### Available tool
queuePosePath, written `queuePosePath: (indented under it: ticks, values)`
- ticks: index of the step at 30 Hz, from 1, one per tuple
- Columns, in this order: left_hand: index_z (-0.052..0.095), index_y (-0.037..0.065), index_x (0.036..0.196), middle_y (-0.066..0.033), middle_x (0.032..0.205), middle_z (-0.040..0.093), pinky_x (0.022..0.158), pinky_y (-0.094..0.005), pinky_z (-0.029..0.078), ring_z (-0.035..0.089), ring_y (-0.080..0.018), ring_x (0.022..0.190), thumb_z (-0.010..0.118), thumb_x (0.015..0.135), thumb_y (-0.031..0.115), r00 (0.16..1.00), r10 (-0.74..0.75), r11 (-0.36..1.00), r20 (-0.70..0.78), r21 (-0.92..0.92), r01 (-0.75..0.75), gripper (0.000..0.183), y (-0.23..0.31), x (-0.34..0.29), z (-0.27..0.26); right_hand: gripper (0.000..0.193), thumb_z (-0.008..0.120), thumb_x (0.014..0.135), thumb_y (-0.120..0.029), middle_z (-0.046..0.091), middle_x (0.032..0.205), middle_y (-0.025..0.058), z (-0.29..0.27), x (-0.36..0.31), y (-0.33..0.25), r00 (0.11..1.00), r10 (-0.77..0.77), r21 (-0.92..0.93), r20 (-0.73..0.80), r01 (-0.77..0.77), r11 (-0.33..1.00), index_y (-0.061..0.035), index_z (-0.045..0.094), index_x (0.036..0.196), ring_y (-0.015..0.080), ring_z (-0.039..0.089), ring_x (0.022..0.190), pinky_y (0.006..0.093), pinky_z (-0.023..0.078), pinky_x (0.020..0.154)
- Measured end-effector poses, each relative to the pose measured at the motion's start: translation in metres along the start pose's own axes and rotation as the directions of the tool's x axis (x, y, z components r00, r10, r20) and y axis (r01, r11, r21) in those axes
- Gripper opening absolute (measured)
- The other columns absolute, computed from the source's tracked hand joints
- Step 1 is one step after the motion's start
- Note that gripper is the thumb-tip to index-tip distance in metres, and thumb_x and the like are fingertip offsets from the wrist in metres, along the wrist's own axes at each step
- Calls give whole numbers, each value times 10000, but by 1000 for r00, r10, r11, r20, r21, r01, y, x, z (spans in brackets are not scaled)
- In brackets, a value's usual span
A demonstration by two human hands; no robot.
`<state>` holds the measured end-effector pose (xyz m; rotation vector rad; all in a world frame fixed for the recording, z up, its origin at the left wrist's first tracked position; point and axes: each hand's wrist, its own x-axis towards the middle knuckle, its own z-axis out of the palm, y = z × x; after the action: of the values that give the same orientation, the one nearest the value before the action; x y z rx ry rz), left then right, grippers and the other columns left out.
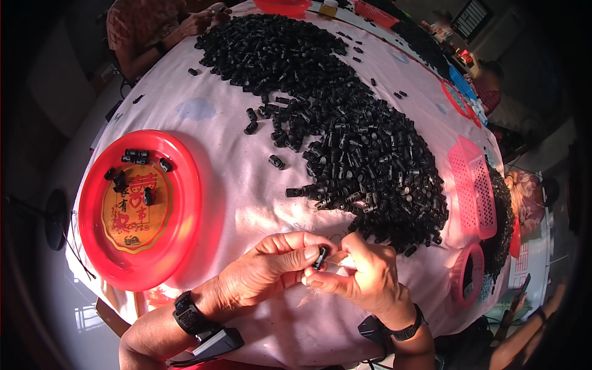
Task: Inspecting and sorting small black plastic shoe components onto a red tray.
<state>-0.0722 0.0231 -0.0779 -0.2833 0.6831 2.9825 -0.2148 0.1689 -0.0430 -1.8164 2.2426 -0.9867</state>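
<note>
Low in the middle of the head view, my left hand (262,265) pinches a small black plastic cylinder (320,256) between thumb and fingers. Close beside it my right hand (373,274) has its fingers closed, thumb near the cylinder's lower end. Something thin and pale shows between the right fingers, too small to name. A large heap of similar black cylinders (376,160) lies just beyond my hands and stretches to the far side of the table. To the left stands a red plastic tray (89,234) with several black cylinders on its patterned yellow middle.
A pale pink cloth (240,203) covers the table. At the right are a pink perforated basket (478,191) and a round pink basket (457,277). Another person's hands (197,23) work at the far left; an arm (518,339) shows at the lower right.
</note>
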Motion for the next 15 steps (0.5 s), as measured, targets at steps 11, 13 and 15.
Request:
queuePosePath:
  ticks: [11,13,15]
  values:
    - [644,53,1217,-18,1107,679,938,-297,483,618,-110,1006,614,985,238,997,-6,995,-76,97,13,299,1,-1,2,476,825,767,-435,625,581,86,1,1,-5,998,54,-54,11,-53,997,-53,544,734,257,669,530,342,507,480]
    - [646,57,1216,-13,1099,679,936,-297,483,619,-111,1006,615,984,241,998,-13,995,-59,102,19,297,1,-1,2,464,818,778,-427,623,573,83,-1,3,-7,997,80,-56,12,-79,995,-53,548,733,257,667,524,343,507,480]
    - [645,47,1212,-8,1080,677,920,-299,488,618,-100,967,616,983,241,996,12,996,-93,92,-3,302,-1,-1,4,421,836,763,-390,649,647,71,0,5,-9,998,44,-49,36,-42,998,-63,573,724,232,662,535,325,505,459]
